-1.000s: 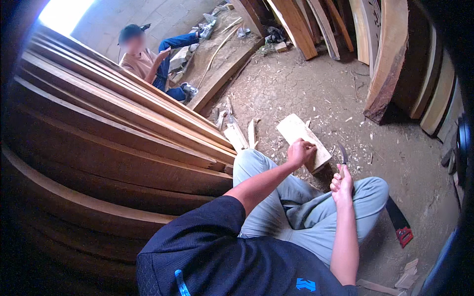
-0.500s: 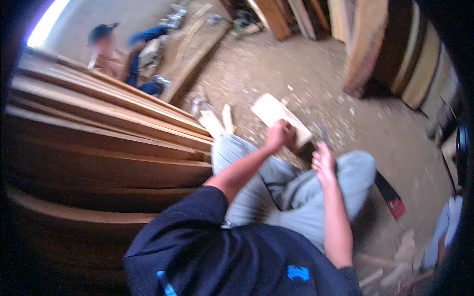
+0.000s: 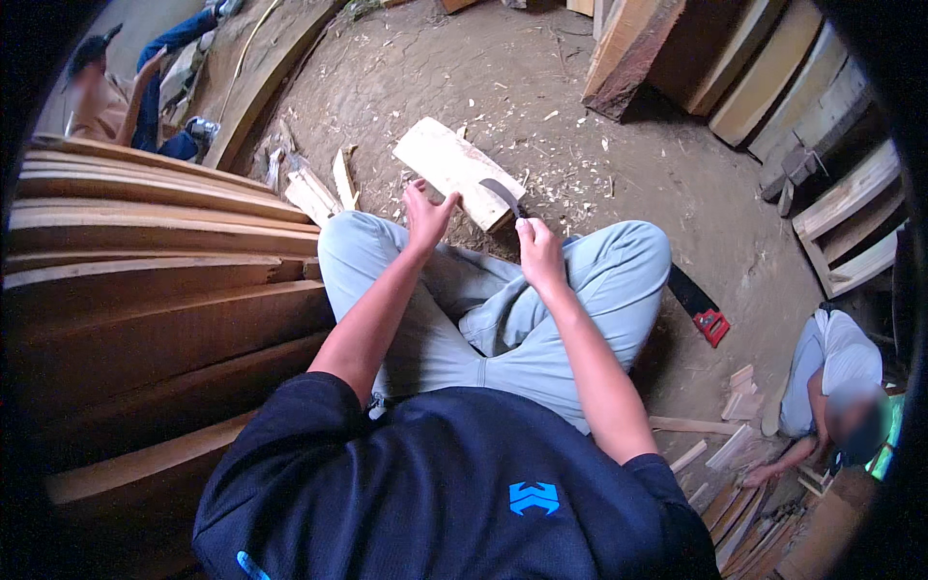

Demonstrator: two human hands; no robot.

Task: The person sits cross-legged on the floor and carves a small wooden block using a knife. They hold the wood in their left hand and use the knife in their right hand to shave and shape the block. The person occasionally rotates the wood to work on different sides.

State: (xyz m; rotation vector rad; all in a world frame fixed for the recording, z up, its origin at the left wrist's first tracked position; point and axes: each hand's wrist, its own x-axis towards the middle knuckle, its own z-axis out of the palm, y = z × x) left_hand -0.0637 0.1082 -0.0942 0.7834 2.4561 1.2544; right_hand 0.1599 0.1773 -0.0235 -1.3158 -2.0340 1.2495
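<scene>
My right hand is wrapped round the handle of a curved knife. Its dark, hooked blade lies over the right end of a pale wooden block on the ground in front of my crossed legs. At the block's near left edge is my left hand, empty, with thumb and fingers spread apart. Whether its fingertips touch the wood I cannot tell.
Long boards are stacked along my left. A handsaw with a red handle lies by my right knee. Thick timbers stand at the far right. Wood shavings litter the ground. One person sits far left; another person bends at right.
My left hand has gone from a closed fist over the block to open fingers beside it. The knife has come onto the block's right end. My view has swung right.
</scene>
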